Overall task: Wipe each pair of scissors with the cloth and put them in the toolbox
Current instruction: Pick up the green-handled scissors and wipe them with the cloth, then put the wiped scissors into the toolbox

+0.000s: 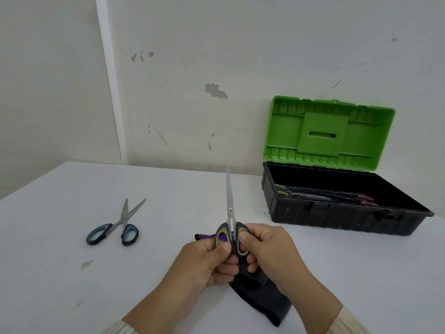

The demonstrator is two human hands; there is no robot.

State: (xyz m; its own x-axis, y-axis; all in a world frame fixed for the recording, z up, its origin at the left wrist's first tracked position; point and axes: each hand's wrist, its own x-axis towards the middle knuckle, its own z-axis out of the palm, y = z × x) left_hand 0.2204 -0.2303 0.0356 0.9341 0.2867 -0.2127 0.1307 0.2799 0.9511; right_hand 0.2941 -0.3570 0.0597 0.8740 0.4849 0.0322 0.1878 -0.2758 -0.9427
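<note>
Both hands hold one pair of black scissors with yellow-green handle lining [230, 210], blades closed and pointing away from me. My left hand [207, 263] pinches the left handle loop, my right hand [267, 254] the right loop. Under the hands lies a dark cloth with a purple edge [262, 300] on the table. A second pair with blue handles [118, 227] lies slightly open on the table at the left. The toolbox [337, 220], black base with a raised green lid [330, 131], stands at the right with scissors lying inside.
The white table [72, 285] meets a scuffed white wall at the back, and its left edge runs diagonally. The toolbox lid leans up against the wall. A small stain marks the tabletop at the left front.
</note>
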